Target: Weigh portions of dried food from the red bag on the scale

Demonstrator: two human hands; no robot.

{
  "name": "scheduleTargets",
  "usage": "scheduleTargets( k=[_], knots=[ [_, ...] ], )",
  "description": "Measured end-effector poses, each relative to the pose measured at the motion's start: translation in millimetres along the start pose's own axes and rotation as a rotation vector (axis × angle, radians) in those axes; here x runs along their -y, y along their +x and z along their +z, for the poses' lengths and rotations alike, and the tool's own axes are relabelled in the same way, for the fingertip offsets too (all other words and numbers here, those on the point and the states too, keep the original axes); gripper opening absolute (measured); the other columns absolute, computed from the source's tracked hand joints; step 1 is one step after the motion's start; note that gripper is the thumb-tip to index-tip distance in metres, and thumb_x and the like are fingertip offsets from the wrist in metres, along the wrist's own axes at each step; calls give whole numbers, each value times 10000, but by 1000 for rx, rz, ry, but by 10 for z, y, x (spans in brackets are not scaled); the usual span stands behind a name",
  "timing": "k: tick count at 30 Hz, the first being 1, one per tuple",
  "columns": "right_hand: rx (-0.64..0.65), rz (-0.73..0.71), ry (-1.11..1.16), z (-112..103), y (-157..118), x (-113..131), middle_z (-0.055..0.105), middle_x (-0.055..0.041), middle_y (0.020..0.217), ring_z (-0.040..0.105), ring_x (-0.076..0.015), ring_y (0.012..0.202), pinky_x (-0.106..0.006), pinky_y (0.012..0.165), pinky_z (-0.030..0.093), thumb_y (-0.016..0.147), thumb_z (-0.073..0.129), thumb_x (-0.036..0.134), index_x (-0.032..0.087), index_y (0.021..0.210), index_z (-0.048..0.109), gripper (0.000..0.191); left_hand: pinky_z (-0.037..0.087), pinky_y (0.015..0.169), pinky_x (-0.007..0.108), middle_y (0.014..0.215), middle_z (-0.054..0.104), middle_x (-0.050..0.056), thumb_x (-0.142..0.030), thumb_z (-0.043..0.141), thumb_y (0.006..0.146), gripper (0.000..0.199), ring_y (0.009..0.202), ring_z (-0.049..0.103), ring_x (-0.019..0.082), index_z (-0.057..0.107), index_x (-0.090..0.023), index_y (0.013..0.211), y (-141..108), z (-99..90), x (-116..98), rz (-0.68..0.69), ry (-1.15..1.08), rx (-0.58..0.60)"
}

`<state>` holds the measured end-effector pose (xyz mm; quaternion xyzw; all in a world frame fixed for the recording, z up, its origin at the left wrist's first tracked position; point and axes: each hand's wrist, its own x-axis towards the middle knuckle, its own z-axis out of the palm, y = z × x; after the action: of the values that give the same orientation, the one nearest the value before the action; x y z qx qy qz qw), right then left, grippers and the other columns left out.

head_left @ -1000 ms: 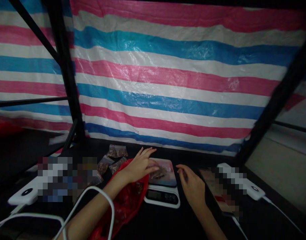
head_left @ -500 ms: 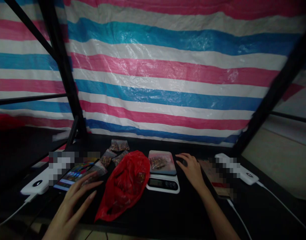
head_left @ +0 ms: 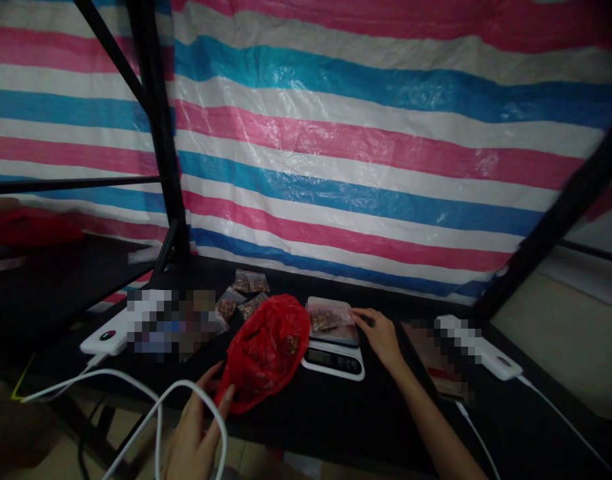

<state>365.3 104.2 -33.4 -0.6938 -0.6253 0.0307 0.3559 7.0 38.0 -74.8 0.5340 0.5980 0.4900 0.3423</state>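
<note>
My left hand (head_left: 193, 433) sits at the lower edge of the view with its fingers apart, the fingertips at the bottom edge of a red plastic bag (head_left: 266, 353). That bag lies bunched on the black table and holds brown lumps. My right hand (head_left: 379, 337) rests with its fingertips at the edge of a digital kitchen scale (head_left: 332, 361). A small clear zip bag of brown pieces (head_left: 326, 321) lies on the scale's platform, near those fingertips. Several similar zip bags (head_left: 251, 283) lie beyond the red bag.
A white cable (head_left: 186, 407) loops in front of my left hand. White power banks (head_left: 106, 341) lie at both sides of the black table (head_left: 286, 427), with a pixelated object beside each. Black metal posts and a striped tarpaulin (head_left: 361, 167) stand behind.
My left hand has moved right from the phone area to the red bag's lower edge. The view has shifted slightly, and my right hand stays by the scale.
</note>
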Motion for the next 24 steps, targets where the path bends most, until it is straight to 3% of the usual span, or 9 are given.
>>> scheduleTargets(
  k=[5, 9, 16, 24],
  knots=[
    [56, 106, 275, 13, 89, 55, 702, -32, 809, 640, -179, 722, -288, 671, 476, 666, 559, 247, 196, 851, 677, 225, 395, 972, 425, 1172, 571, 65, -550, 523, 730, 539, 1110, 517, 268, 500, -225, 1160, -7, -19, -26, -31, -90, 127],
    [102, 142, 418, 40, 169, 44, 704, -47, 741, 659, -206, 728, -299, 665, 495, 614, 587, 245, 178, 736, 672, 164, 379, 993, 399, 1168, 582, 53, -551, 490, 751, 504, 1141, 497, 260, 527, -217, 1126, -7, -38, -38, -38, -112, 120],
    [229, 110, 492, 117, 267, 41, 692, -47, 653, 625, -198, 586, -300, 565, 479, 647, 560, 327, 150, 730, 703, 242, 417, 963, 393, 1121, 609, 47, -579, 478, 732, 521, 1089, 538, 262, 544, -220, 1104, -16, -36, -47, -65, -95, 103],
    [171, 69, 466, 53, 256, 17, 690, -55, 805, 612, -204, 763, -321, 716, 457, 712, 484, 365, 160, 803, 678, 297, 409, 966, 378, 1134, 604, 57, -548, 473, 764, 522, 1114, 520, 260, 528, -206, 1155, -21, -42, -68, -33, -129, 107]
  ],
)
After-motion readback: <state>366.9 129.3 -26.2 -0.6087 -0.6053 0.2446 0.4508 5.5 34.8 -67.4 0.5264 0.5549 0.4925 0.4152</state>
